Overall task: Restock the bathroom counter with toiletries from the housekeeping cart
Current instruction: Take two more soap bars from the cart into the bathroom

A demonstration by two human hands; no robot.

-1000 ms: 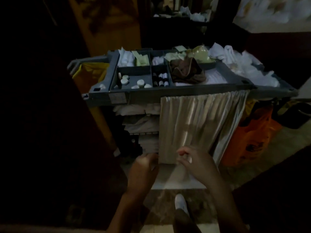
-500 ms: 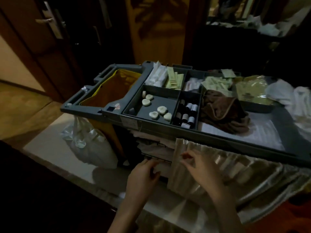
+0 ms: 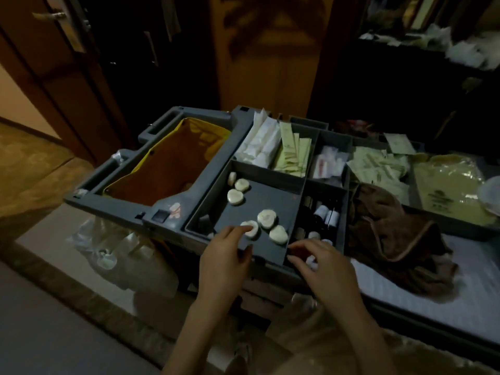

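While the left hand reaches over the front edge of the cart, its fingers lie nearly straight, tips touching the front-most soap; no grip closed on it. Six or so soaps sit loose in the big tray at the cart's front, three by the front edge and three at the back-left corner. The right hand is curled at the front edge of the next tray over, fingers seemingly pinching a white-capped bottle. More bottles stand behind it. Judgement: the soaps are light, hard, small pucks, maybe slick in wrap. Pinch one across its rim, thumb against index, or slide it to the tray wall and scoop. Bottles are light, stiff and tippy; take one by the body under the cap, not the cap alone. Neighbours may topple if nudged. Sachets fill the back trays; a brown cloth lies just right of the bottles.
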